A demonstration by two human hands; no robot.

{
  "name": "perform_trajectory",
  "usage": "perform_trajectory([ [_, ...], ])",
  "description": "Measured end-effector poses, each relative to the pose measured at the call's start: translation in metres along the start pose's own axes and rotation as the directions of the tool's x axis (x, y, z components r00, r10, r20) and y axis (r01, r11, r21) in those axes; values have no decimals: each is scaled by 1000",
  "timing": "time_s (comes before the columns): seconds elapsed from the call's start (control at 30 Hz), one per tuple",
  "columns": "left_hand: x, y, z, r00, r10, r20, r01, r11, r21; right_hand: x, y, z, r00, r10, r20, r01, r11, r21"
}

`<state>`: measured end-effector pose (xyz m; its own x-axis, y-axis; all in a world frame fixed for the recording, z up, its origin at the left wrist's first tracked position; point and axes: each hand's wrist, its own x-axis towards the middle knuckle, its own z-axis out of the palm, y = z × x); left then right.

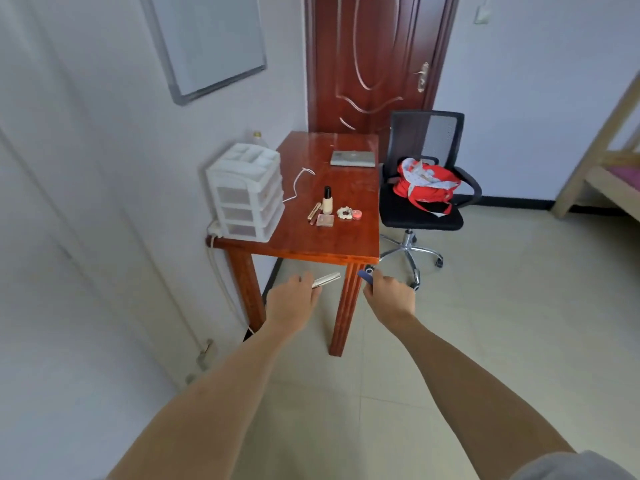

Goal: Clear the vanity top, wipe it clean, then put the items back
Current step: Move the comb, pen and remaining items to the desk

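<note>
The red-brown wooden vanity table (311, 237) stands against the left wall. On it sit a white drawer organiser (246, 192), a foundation bottle (327, 199), gold tubes (314, 212), a pink compact (325, 220), a scrunchie (344, 213), a small red pot (356, 213), a white cord (298, 183) and a grey notebook (352, 158). My left hand (294, 299) grips a silver tube (327, 279) below the table's front edge. My right hand (389, 294) grips a small blue object (366, 276) near the front right table leg.
A black office chair (424, 202) with a red bag (427, 187) stands right of the table. Behind is a dark red door (374, 64). A whiteboard (207, 43) hangs on the left wall. A wooden bed frame (602, 161) is at far right. Tiled floor lies around.
</note>
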<state>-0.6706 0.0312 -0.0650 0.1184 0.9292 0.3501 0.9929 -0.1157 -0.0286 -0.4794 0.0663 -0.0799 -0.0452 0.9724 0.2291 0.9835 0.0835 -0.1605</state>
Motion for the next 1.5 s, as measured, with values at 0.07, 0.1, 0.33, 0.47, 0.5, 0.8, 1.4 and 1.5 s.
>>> perform_trajectory([
  [0.07,18,-9,7,1000,24,7,-24,999,-24,13,-6,11,1000,10,23,-9,1000,-23],
  [0.1,27,-14,13,999,27,22,-26,999,-36,22,-8,19,999,12,36,-10,999,-33],
  [0.33,103,-45,66,998,30,55,-25,994,-105,109,-22,62,996,20,85,-20,1000,-6],
  [0.47,154,-63,94,994,-46,101,50,998,-37,174,-29,82,993,-24,114,27,999,-26],
  [0.5,165,-67,99,992,-61,106,64,998,-24,190,-31,87,992,-26,127,28,999,-20],
  [0.8,266,-98,158,967,-144,211,159,986,-54,292,-40,146,980,-21,196,6,997,76],
  [1.4,410,-124,277,889,-166,428,286,929,-234,368,-13,244,975,175,138,-170,984,-48],
  [1.5,426,-124,289,893,-152,424,290,914,-284,371,-9,251,978,168,127,-163,986,-42],
])
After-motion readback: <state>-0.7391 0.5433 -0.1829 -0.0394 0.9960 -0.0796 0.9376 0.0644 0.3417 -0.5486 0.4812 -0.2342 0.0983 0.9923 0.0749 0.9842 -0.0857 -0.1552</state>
